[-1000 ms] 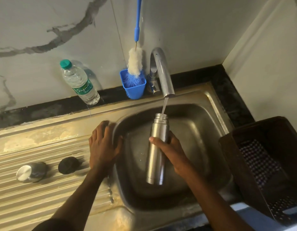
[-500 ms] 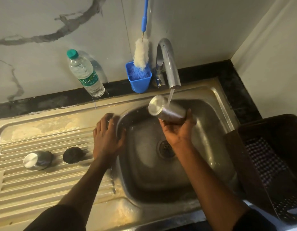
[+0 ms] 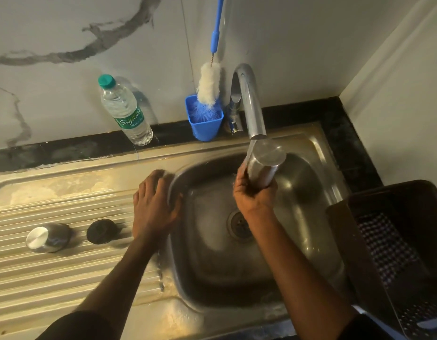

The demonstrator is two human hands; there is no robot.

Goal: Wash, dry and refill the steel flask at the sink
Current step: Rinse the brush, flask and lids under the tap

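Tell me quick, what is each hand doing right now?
Left hand: open, resting flat on the sink rim.
Right hand: gripping the steel flask under the tap.

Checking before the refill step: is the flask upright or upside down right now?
Upside down: the steel flask shows its flat closed base toward the tap, its mouth hidden down in the right hand, over the sink.
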